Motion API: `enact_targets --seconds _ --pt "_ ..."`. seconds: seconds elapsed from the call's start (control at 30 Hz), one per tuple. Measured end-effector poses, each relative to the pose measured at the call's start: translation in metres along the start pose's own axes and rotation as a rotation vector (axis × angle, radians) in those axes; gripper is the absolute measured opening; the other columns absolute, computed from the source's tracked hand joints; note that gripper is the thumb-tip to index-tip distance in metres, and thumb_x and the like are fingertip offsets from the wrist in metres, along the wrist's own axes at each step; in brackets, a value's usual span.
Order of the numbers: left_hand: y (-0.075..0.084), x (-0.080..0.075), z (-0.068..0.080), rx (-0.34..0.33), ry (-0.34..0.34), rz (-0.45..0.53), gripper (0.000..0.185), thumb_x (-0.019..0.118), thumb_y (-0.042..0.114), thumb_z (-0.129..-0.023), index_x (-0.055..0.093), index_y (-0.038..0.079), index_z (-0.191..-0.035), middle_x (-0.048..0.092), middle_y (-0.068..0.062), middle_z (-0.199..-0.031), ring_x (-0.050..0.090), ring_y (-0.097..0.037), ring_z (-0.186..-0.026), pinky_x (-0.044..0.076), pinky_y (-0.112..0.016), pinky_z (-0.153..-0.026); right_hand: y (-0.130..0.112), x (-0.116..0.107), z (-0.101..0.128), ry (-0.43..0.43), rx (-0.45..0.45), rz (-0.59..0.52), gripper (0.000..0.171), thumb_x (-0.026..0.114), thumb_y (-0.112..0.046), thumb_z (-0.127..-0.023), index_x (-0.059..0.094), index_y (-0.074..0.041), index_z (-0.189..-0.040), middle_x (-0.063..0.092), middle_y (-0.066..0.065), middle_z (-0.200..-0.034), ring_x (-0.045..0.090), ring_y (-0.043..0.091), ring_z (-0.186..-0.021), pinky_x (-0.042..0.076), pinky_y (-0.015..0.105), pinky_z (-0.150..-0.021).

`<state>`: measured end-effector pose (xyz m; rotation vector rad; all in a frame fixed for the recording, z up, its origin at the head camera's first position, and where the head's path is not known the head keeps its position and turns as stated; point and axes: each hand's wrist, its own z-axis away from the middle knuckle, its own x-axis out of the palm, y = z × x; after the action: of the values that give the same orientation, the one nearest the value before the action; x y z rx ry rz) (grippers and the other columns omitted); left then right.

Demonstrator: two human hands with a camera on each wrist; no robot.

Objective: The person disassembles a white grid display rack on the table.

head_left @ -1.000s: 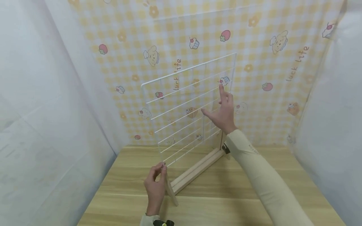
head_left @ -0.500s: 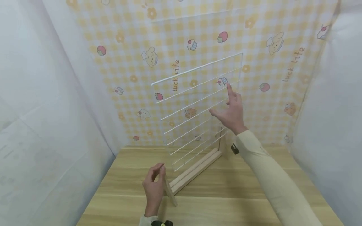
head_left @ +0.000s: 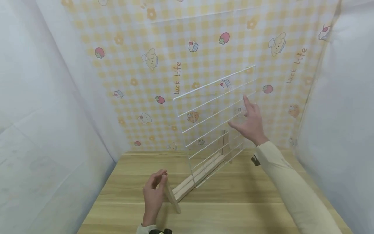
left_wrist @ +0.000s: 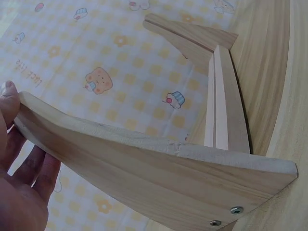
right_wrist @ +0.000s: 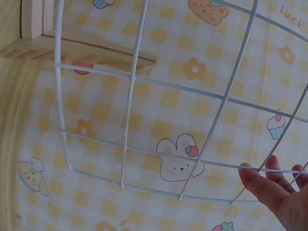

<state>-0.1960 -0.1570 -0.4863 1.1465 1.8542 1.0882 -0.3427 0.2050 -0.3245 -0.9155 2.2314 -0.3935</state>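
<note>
White wire grid panel (head_left: 217, 125) is held upright and slightly tilted, lifted just above the wooden stand (head_left: 195, 178); its lower edge sits over the stand's long grooved base rail, whether touching or clear cannot be told. Right hand (head_left: 250, 123) is raised against the panel's right side, fingers mostly straight and spread; in the right wrist view the fingertips (right_wrist: 255, 179) are seen at the wires of the grid (right_wrist: 144, 110), and a firm curl round a wire is not shown, so that grip reads as open, pressing or steadying only. Left hand (head_left: 153, 195) is set at the near end of the stand, thumb and fingers pinched on the top of the near wooden end piece (head_left: 170, 195). In the left wrist view the fingers (left_wrist: 29, 168) are wrapped on the end of that end piece (left_wrist: 144, 173), two screws visible at its lower corner, the rail (left_wrist: 224, 106) running off to the far end piece (left_wrist: 187, 36). Stand rests on the light wood tabletop (head_left: 233, 201). Yellow checked cartoon backdrop (head_left: 175, 65) is hung behind, white sheets at both sides.
</note>
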Motion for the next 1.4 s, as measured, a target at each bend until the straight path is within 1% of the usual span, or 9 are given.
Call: enact_targets --seconds 0.07,0.17,0.33,0.47,0.6,0.83,1.07,1.17,1.4 --pt "0.000 -0.001 0.000 -0.011 -0.012 -0.001 0.022 0.065 0.022 -0.085 0.064 0.016 -0.107 0.068 -0.002 -0.107 0.064 -0.003 -0.099 0.050 -0.015 -0.089 0.004 -0.003 0.004 -0.022 -0.006 0.009 0.108 0.084 -0.032 -0.060 0.019 -0.027 -0.147 0.044 0.021 -0.121 0.051 0.029 -0.086 0.046 0.042 -0.074" --pt "0.001 -0.004 0.000 -0.066 -0.027 0.011 0.023 0.067 0.026 -0.083 0.064 0.017 -0.105 0.068 -0.002 -0.108 0.063 -0.002 -0.099 0.052 -0.016 -0.086 0.011 -0.007 0.011 -0.073 -0.006 0.026 0.110 0.084 -0.033 -0.060 0.017 -0.030 -0.147 0.044 0.019 -0.119 0.048 0.026 -0.085 0.041 0.037 -0.072" --pt "0.004 -0.006 0.000 -0.108 -0.038 0.009 0.021 0.068 0.028 -0.082 0.065 0.019 -0.101 0.068 0.001 -0.109 0.063 -0.002 -0.099 0.053 -0.018 -0.084 0.026 -0.010 0.023 -0.147 -0.030 0.081 0.110 0.084 -0.034 -0.060 0.017 -0.030 -0.147 0.044 0.022 -0.123 0.048 0.027 -0.086 0.041 0.041 -0.073" --pt "0.006 -0.007 0.000 -0.107 -0.047 -0.024 0.022 0.068 0.030 -0.082 0.065 0.018 -0.100 0.067 0.003 -0.109 0.063 -0.002 -0.098 0.054 -0.021 -0.086 0.035 -0.011 0.034 -0.215 -0.036 0.130 0.110 0.083 -0.035 -0.061 0.017 -0.027 -0.148 0.043 0.023 -0.126 0.051 0.031 -0.088 0.046 0.046 -0.073" --pt "0.006 -0.008 0.001 -0.100 -0.050 -0.044 0.022 0.069 0.029 -0.082 0.065 0.016 -0.100 0.067 -0.001 -0.110 0.063 -0.003 -0.096 0.054 -0.022 -0.085 0.041 -0.011 0.043 -0.298 -0.007 0.164 0.110 0.082 -0.038 -0.062 0.014 -0.031 -0.148 0.042 0.024 -0.127 0.055 0.034 -0.091 0.051 0.050 -0.072" --pt "0.006 -0.008 0.003 -0.085 -0.050 -0.049 0.020 0.069 0.026 -0.081 0.065 0.019 -0.099 0.068 0.004 -0.105 0.063 -0.001 -0.096 0.051 -0.015 -0.086 0.051 -0.008 0.055 -0.416 0.018 0.189 0.111 0.082 -0.039 -0.061 0.013 -0.030 -0.148 0.040 0.025 -0.134 0.046 0.040 -0.113 0.043 0.062 -0.089" --pt "0.006 -0.008 0.005 -0.069 -0.045 -0.061 0.019 0.070 0.022 -0.081 0.065 0.017 -0.099 0.069 0.000 -0.104 0.063 -0.002 -0.094 0.051 -0.017 -0.086 0.066 -0.001 0.066 -0.522 -0.020 0.234 0.110 0.082 -0.039 -0.059 0.019 -0.026 -0.147 0.044 0.027 -0.131 0.053 0.042 -0.105 0.049 0.059 -0.081" --pt "0.006 -0.008 0.006 -0.066 -0.045 -0.074 0.019 0.070 0.023 -0.080 0.065 0.018 -0.098 0.069 0.001 -0.102 0.063 -0.002 -0.092 0.052 -0.018 -0.085 0.069 0.001 0.070 -0.571 -0.033 0.224 0.109 0.082 -0.038 -0.058 0.022 -0.024 -0.147 0.045 0.028 -0.129 0.055 0.041 -0.102 0.050 0.058 -0.078" --pt "0.008 -0.009 0.007 -0.057 -0.054 -0.071 0.017 0.072 0.018 -0.079 0.065 0.020 -0.095 0.069 0.001 -0.099 0.063 -0.004 -0.087 0.051 -0.018 -0.083 0.072 0.003 0.080 -0.670 0.031 0.181 0.108 0.082 -0.032 -0.055 0.025 -0.025 -0.146 0.043 0.025 -0.132 0.054 0.034 -0.102 0.053 0.049 -0.073"
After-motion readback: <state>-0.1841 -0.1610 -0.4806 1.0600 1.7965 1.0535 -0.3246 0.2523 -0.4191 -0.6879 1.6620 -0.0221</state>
